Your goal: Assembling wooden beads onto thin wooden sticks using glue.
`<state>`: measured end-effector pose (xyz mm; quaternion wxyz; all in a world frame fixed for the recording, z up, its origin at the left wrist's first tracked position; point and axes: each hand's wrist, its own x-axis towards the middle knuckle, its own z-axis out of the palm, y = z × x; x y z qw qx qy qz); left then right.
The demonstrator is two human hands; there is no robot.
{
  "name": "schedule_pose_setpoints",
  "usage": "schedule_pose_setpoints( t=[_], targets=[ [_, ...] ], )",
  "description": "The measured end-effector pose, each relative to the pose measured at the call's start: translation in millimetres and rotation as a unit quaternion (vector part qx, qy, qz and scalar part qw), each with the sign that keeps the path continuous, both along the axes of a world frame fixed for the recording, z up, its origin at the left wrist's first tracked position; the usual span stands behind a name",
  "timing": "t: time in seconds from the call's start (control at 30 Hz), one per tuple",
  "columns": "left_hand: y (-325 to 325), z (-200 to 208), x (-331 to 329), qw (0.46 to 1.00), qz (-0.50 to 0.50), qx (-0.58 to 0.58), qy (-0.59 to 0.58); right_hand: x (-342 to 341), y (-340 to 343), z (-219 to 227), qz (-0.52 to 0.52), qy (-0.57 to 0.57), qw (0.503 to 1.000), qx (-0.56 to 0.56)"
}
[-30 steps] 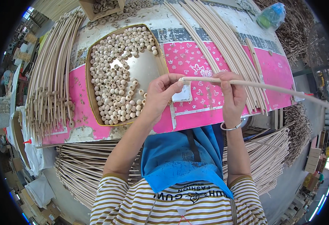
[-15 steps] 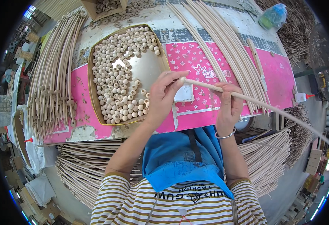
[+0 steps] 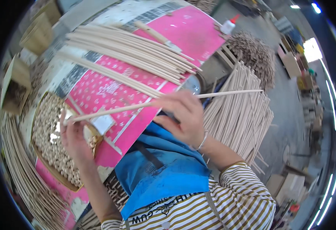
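- Our shallow tray (image 3: 54, 137) holds round, pale wooden beads (image 3: 51, 153).
- Our left hand (image 3: 75, 138) pinches one end of a slim rod (image 3: 118, 110).
- Our right hand (image 3: 183, 115) spreads loosely over it.

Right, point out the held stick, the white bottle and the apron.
Held stick (image 3: 131, 107): head view, on its shaft, left of the middle.
White bottle (image 3: 227, 27): head view, on its body, below the red tip.
Apron (image 3: 168, 177): head view, on its blue front.

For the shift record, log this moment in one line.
left hand: holding end of stick | right hand: at stick's middle, grip unclear | beads: beside left hand
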<state>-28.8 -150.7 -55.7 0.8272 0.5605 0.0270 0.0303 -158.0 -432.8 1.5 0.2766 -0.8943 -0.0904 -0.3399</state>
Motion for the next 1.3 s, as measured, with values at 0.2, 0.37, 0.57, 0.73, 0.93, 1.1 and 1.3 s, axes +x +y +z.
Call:
schedule_pose_setpoints(
  t=[0.2, 0.37, 0.57, 0.73, 0.93, 1.1, 1.3],
  targets=[
    [14.7, 15.7, 21.0, 0.997, -0.063, 0.001, -0.035, -60.0, -71.4, -48.1, -0.073, 0.099, 0.991, -0.042],
    [-15.3, 31.8, 37.9, 0.994, -0.07, -0.006, -0.086, -82.8, -64.0, -62.8, -0.095, 0.082, 0.992, 0.001],
    [-87.3, 69.4, 45.4, 0.962, -0.207, 0.082, -0.159, -136.7, -89.1, -75.3, -0.097, 0.166, 0.963, 0.189],
    [-198.0, 83.4, -14.8, 0.899, -0.344, 0.21, -0.172, -209.0, -157.5, -102.6, -0.373, 0.02, 0.853, 0.366],
    [-191.4, 31.1, -28.2, 0.842, -0.462, 0.268, -0.074, -350.9, -309.5, -198.6, -0.675, -0.023, 0.722, 0.151],
    [-153.7, 26.2, -18.8, 0.88, -0.355, 0.314, -0.002, -401.5, -388.4, -247.7, -0.727, 0.045, 0.684, 0.048],
    [-135.1, 14.8, -12.2, 0.884, -0.326, 0.334, 0.02, -411.4, -410.1, -313.6, -0.773, 0.174, 0.603, 0.097]
  ],
)
